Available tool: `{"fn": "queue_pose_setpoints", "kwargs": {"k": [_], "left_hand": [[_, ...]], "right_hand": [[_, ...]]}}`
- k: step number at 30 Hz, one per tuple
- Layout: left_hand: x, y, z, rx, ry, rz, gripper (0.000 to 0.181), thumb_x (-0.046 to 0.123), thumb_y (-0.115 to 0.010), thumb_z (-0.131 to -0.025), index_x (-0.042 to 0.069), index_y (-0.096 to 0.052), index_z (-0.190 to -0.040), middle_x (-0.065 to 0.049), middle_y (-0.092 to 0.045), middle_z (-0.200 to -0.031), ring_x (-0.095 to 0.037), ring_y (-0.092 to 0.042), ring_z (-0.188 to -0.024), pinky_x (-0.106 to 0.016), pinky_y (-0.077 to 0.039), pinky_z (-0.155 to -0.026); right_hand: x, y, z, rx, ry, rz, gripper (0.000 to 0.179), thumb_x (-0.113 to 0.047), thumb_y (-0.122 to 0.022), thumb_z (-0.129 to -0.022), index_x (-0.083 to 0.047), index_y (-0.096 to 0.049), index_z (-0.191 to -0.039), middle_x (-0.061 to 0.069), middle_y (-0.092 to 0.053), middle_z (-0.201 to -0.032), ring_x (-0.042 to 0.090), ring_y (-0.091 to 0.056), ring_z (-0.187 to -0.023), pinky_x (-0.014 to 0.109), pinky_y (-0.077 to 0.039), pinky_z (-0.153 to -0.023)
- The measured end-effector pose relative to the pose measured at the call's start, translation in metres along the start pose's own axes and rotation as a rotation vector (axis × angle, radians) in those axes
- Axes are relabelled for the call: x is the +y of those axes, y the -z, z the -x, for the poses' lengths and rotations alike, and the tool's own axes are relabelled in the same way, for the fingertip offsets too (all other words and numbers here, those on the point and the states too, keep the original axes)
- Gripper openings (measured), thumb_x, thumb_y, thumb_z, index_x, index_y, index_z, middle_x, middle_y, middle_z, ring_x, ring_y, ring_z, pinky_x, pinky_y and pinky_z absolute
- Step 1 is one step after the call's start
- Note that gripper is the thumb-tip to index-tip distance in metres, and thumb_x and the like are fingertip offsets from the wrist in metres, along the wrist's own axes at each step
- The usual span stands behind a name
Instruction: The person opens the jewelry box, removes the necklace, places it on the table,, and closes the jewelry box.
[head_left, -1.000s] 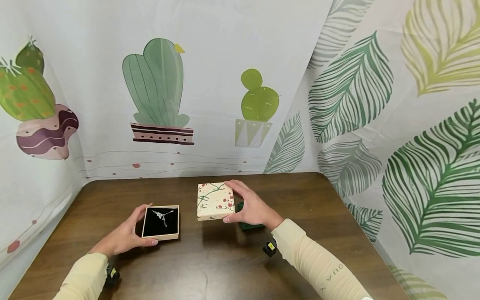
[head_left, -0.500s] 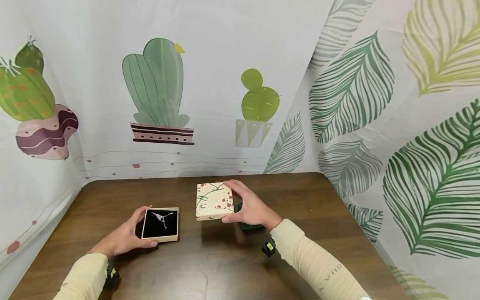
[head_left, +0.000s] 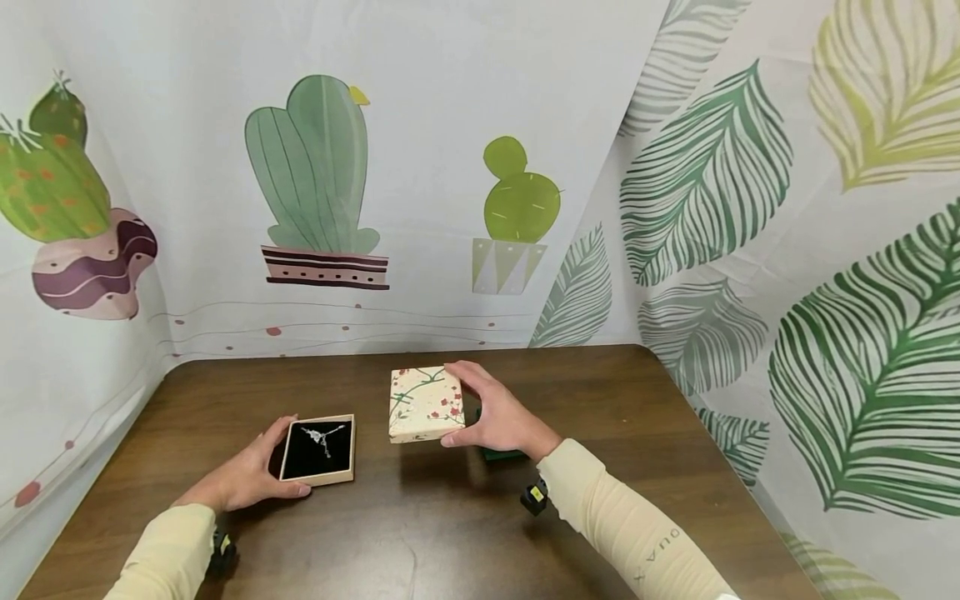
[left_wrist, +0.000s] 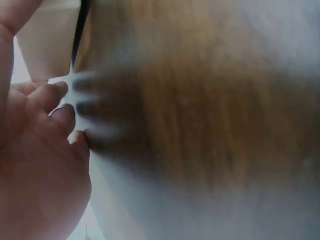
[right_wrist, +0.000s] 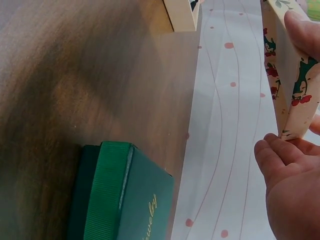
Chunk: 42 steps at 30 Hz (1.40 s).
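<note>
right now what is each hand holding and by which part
The left hand grips the open box across its left end, the right hand the lid across its right end.

1. Left hand (head_left: 251,477): bare.
2. Right hand (head_left: 498,415): bare.
3. Left sleeve (head_left: 161,550): long, pale cream-yellow fabric, lightly creased, ending at the wrist in a left cuff (head_left: 191,523) of the same colour.
4. Right sleeve (head_left: 618,521): long, matching cream fabric, close-fitting along the forearm, with cross-wise wrinkles. Its right cuff (head_left: 576,468) is wider and looser.
5. Marking: dark capital lettering (head_left: 655,556) runs lengthwise on the right sleeve; U, A and X are legible.
6. Left wrist unit (head_left: 222,558): compact black housing beside the cuff, with a yellow patch.
7. Right wrist unit (head_left: 533,498): compact, black, block-shaped, with a yellow patch; finer detail is too small to resolve.
</note>
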<state>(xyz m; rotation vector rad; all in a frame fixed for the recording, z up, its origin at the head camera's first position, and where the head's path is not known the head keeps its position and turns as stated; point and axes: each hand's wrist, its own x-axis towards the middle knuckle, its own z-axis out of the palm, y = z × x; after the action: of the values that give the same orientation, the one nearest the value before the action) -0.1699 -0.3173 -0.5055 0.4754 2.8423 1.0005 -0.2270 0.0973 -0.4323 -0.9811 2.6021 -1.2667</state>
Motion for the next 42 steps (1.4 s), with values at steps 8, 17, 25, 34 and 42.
{"fn": "queue_pose_setpoints", "kwargs": {"k": [8,17,25,34,42], "left_hand": [[-0.001,0.001,0.001,-0.018,0.019,0.0,0.117,0.039,-0.093,-0.074,-0.006,-0.023,-0.157,-0.04,-0.037,-0.155,-0.062,-0.038,-0.14,-0.072,-0.04,-0.105],[-0.005,-0.001,0.001,-0.015,0.027,-0.006,0.119,0.039,-0.094,-0.072,-0.007,-0.023,-0.156,-0.039,-0.04,-0.153,-0.053,-0.044,-0.138,-0.066,-0.042,-0.105],[-0.005,-0.001,0.001,-0.014,0.024,-0.018,0.118,0.039,-0.094,-0.072,-0.006,-0.024,-0.156,-0.037,-0.042,-0.153,-0.049,-0.046,-0.137,-0.055,-0.046,-0.103],[-0.005,-0.001,0.001,-0.022,0.024,0.021,0.119,0.037,-0.094,-0.073,-0.008,-0.022,-0.156,-0.04,-0.039,-0.153,-0.053,-0.041,-0.139,-0.068,-0.04,-0.106],[-0.002,0.0,0.0,-0.021,0.027,0.002,0.119,0.038,-0.094,-0.073,-0.007,-0.023,-0.156,-0.037,-0.043,-0.152,-0.048,-0.044,-0.138,-0.053,-0.045,-0.104]], "right_hand": [[0.001,-0.002,-0.001,0.004,0.0,0.012,0.106,-0.025,-0.097,-0.073,-0.008,-0.038,-0.16,0.009,-0.038,-0.162,0.027,-0.042,-0.148,0.053,-0.038,-0.121],[0.005,-0.007,-0.003,0.021,0.013,0.039,0.106,-0.025,-0.098,-0.072,-0.009,-0.039,-0.159,0.011,-0.039,-0.162,0.028,-0.042,-0.148,0.05,-0.038,-0.122],[0.006,-0.012,-0.004,0.017,-0.001,0.021,0.107,-0.025,-0.098,-0.072,-0.009,-0.039,-0.159,0.012,-0.038,-0.163,0.029,-0.041,-0.15,0.051,-0.036,-0.123],[0.009,-0.015,-0.005,-0.008,-0.05,0.025,0.107,-0.027,-0.097,-0.074,-0.01,-0.036,-0.161,0.013,-0.035,-0.166,0.031,-0.039,-0.152,0.053,-0.037,-0.122],[0.014,-0.018,-0.005,-0.02,-0.09,0.037,0.107,-0.027,-0.096,-0.075,-0.013,-0.035,-0.162,0.012,-0.032,-0.168,0.031,-0.038,-0.152,0.052,-0.037,-0.121]]}}
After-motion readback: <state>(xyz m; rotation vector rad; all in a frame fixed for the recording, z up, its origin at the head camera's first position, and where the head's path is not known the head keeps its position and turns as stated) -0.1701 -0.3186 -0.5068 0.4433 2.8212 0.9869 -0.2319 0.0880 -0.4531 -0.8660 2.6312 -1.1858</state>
